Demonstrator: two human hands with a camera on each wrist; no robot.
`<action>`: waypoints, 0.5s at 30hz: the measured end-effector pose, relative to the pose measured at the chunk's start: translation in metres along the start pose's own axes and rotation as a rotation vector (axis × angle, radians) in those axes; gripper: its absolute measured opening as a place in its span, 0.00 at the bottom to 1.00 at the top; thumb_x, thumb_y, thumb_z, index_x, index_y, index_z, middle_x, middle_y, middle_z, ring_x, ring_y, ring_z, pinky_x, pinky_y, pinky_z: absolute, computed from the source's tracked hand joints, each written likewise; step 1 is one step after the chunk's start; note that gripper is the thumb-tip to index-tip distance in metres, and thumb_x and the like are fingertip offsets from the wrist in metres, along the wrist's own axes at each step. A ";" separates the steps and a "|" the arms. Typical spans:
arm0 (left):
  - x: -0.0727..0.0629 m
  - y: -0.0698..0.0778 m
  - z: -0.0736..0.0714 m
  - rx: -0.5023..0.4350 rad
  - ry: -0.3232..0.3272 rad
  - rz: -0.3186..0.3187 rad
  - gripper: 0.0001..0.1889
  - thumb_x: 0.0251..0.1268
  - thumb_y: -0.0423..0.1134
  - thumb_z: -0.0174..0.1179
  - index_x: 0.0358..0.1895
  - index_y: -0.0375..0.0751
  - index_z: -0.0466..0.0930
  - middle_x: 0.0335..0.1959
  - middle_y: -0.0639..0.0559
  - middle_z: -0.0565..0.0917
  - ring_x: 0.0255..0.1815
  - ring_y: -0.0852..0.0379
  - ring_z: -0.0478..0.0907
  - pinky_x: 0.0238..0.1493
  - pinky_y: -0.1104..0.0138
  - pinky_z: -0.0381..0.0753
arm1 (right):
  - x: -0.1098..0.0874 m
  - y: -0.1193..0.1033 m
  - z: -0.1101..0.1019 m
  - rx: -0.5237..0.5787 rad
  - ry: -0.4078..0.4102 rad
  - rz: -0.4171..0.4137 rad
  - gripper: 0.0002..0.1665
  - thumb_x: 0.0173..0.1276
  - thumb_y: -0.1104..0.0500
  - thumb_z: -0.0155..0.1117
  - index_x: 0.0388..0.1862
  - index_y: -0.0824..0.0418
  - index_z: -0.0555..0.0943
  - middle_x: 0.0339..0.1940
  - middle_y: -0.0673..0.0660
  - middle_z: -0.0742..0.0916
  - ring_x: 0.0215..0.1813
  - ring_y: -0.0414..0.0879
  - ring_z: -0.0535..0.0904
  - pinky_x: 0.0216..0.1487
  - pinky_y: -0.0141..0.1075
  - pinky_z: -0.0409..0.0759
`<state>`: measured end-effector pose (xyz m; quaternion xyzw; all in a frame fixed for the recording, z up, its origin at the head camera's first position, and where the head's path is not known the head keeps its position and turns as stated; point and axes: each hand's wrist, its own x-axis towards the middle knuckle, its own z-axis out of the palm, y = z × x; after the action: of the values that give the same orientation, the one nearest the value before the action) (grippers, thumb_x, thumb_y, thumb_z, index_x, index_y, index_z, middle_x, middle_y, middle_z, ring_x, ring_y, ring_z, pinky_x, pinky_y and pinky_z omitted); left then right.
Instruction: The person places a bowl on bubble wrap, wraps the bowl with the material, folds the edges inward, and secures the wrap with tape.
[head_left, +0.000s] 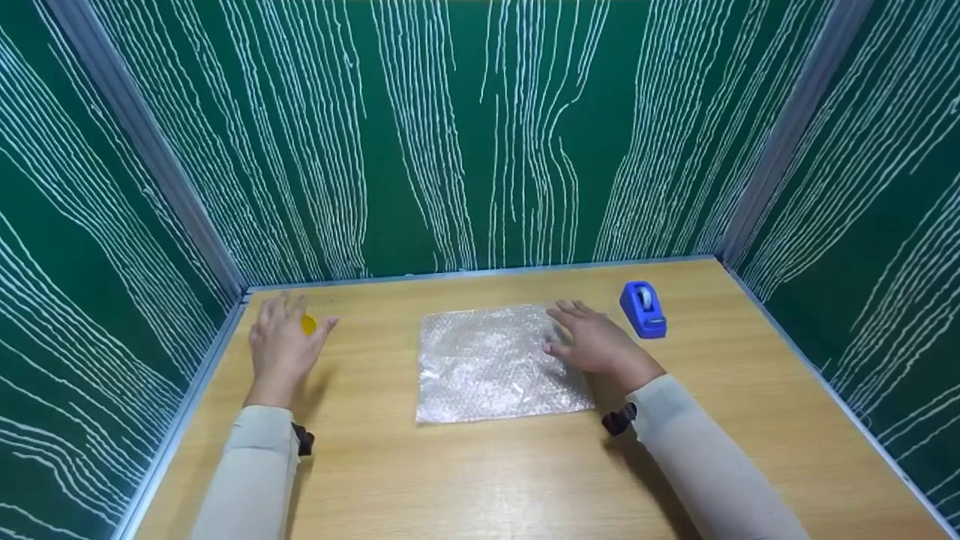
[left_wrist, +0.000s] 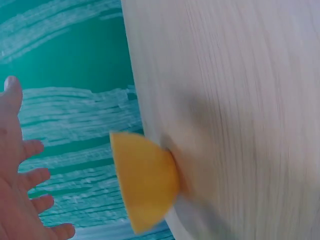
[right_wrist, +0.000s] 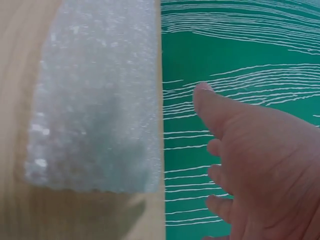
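A clear sheet of bubble wrap (head_left: 495, 367) lies flat in the middle of the wooden table. Over its right edge hovers my right hand (head_left: 592, 341), fingers spread and holding nothing. At the table's far left, my left hand (head_left: 283, 341) reaches out with loose, parted fingers above a small yellow bowl (head_left: 308, 325). The hand covers most of that bowl in the head view. In the left wrist view the yellow bowl (left_wrist: 145, 182) shows a straight rim and a rounded, narrowing base, with the fingers of the left hand (left_wrist: 20, 175) apart from it.
A blue tape dispenser (head_left: 643, 310) stands at the back right of the table (head_left: 465, 480), beyond the right hand. Green walls (head_left: 420, 135) with white wavy lines close off the back and both sides, framed by grey metal posts (head_left: 787, 112).
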<state>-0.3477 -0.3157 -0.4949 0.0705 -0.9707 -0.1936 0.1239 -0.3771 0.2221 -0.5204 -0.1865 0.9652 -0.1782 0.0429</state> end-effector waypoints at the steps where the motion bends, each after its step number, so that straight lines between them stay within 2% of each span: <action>1: 0.002 -0.004 -0.002 0.000 0.005 -0.011 0.48 0.84 0.72 0.56 0.92 0.44 0.60 0.96 0.32 0.50 0.95 0.23 0.42 0.91 0.23 0.44 | 0.001 0.001 0.002 -0.001 -0.008 -0.002 0.48 0.85 0.34 0.66 0.94 0.49 0.64 0.97 0.59 0.61 0.97 0.69 0.50 0.93 0.72 0.52; 7: 0.011 -0.024 -0.011 -0.014 -0.015 -0.118 0.50 0.83 0.74 0.55 0.93 0.44 0.58 0.96 0.30 0.45 0.93 0.21 0.42 0.90 0.22 0.46 | -0.002 0.006 0.009 0.029 -0.069 0.005 0.48 0.84 0.35 0.68 0.94 0.48 0.64 0.98 0.55 0.60 0.97 0.67 0.49 0.93 0.70 0.54; 11: 0.017 -0.038 -0.011 -0.008 -0.059 -0.175 0.53 0.82 0.77 0.53 0.94 0.43 0.55 0.95 0.27 0.44 0.92 0.20 0.42 0.90 0.22 0.47 | -0.004 0.007 0.012 0.047 -0.103 -0.017 0.48 0.83 0.39 0.71 0.93 0.49 0.66 0.98 0.56 0.58 0.97 0.67 0.49 0.93 0.70 0.54; 15: 0.021 -0.048 -0.009 -0.037 -0.134 -0.215 0.60 0.77 0.83 0.52 0.95 0.41 0.50 0.94 0.23 0.42 0.91 0.19 0.42 0.89 0.21 0.47 | -0.005 0.009 0.015 0.050 -0.139 -0.028 0.48 0.82 0.42 0.73 0.93 0.50 0.67 0.98 0.56 0.60 0.98 0.67 0.48 0.93 0.70 0.53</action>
<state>-0.3610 -0.3663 -0.5014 0.1590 -0.9599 -0.2278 0.0386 -0.3728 0.2268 -0.5378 -0.2107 0.9525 -0.1893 0.1121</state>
